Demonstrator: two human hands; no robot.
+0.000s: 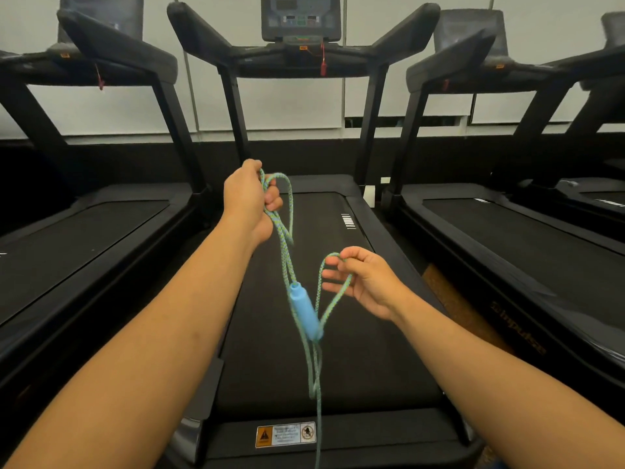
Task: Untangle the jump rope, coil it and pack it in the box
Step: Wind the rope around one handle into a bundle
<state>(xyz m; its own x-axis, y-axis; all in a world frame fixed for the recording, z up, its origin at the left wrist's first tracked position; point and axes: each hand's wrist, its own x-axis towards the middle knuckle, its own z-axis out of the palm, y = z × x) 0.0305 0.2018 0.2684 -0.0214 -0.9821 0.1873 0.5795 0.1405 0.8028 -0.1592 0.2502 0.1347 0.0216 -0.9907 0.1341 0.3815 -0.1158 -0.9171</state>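
— Nearest us, what's hanging low?
— Strands of the jump rope (283,245), trailing down past the warning sticker (286,433) on the treadmill (372,360).
— And the left hand (248,198)?
— Raised higher and farther out, closed in a fist around several rope strands; a loop sticks out above its fingers.
— The right hand (367,282)?
— Lower, pinching a smaller loop between thumb and forefinger, other fingers loosely spread.
— Where's the handle (304,309)?
— Blue, dangling tilted between the hands, just left of the right fingers.
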